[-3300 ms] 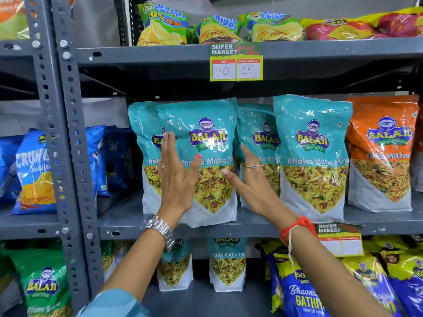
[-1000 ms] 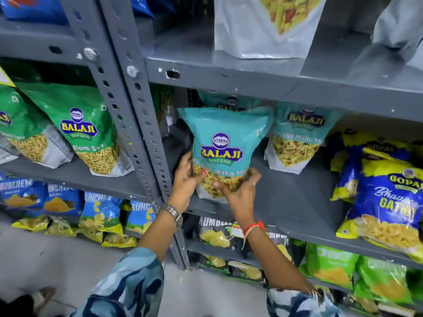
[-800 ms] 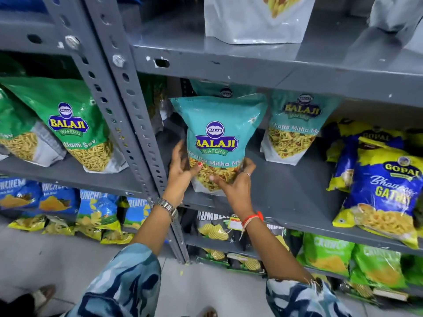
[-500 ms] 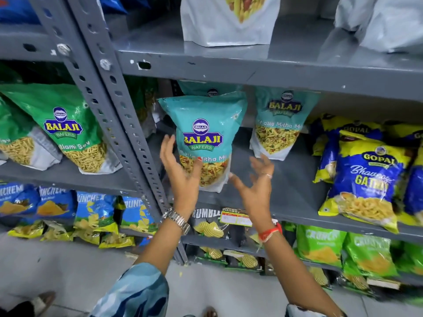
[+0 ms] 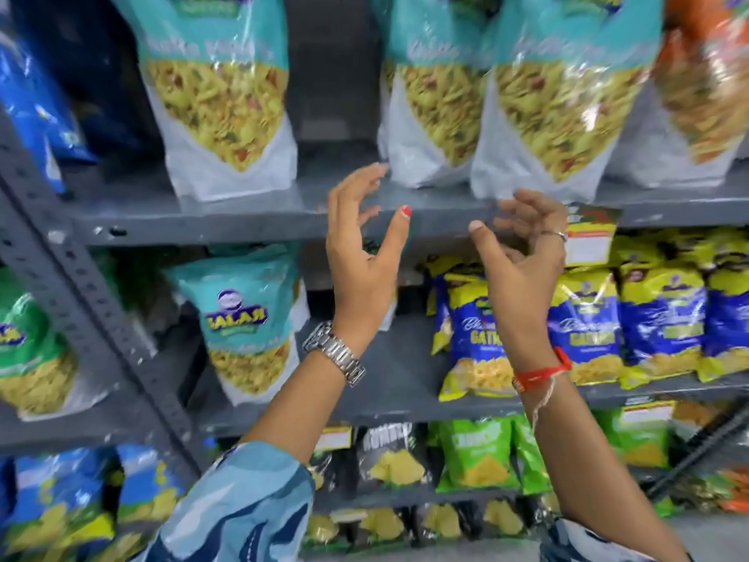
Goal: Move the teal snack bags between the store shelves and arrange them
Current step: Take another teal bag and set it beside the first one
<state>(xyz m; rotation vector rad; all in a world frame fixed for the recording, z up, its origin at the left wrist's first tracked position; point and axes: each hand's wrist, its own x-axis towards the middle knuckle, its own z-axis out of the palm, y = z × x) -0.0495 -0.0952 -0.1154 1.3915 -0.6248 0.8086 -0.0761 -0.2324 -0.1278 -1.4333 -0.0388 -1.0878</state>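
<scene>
**Both hands empty, teal bags sitting on two shelves**

So from where I'm standing, the person's got both arms up in front of the grey metal rack. Left hand (image 5: 360,253) is raised in front of the upper shelf (image 5: 243,221) edge, fingers spread and curled loosely, grip wide and holding nothing. Right hand (image 5: 523,253) is just beside it, also loose and empty, fingers half curled near the shelf lip, close to a price tag (image 5: 589,241).

On the upper shelf there are three teal snack bags standing upright: one on the left (image 5: 219,95), then a clear gap, then two side by side (image 5: 435,95) (image 5: 563,99), touching each other. An orange bag (image 5: 705,83) stands right next to those.

One shelf down, another teal bag (image 5: 247,318) stands on the left part of the lower shelf (image 5: 389,383), leaning a bit. Blue and yellow bags (image 5: 583,326) fill the right side of that shelf. Green bags (image 5: 28,350) are over in the neighbouring bay on the left.

Silver watch (image 5: 334,352) on the left wrist, red thread (image 5: 541,373) on the right. It's all a bit blurry.
</scene>
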